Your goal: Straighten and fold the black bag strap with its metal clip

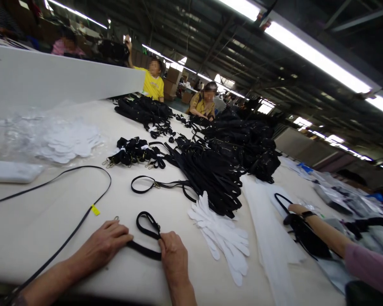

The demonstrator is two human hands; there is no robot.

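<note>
A black strap (146,250) stretches between my two hands just above the white table. My left hand (105,240) pinches one end, and a small metal hook shows beside its fingers. My right hand (175,255) is closed around the other part, near a buckle, where the strap bends into a loop (143,223). Beyond my hands another black strap (142,185) lies in a loop with a brass-coloured clasp. To the right of my right hand is a fanned stack of white scalloped strips (223,238).
Black straps (207,170) and bundled straps with hooks (132,153) cover the middle. Black bags (242,136) are heaped behind. White cut pieces in plastic (68,140) lie left, near a thin black cord (79,225) with a yellow tag. A co-worker's arm (328,229) handles a black bag at right.
</note>
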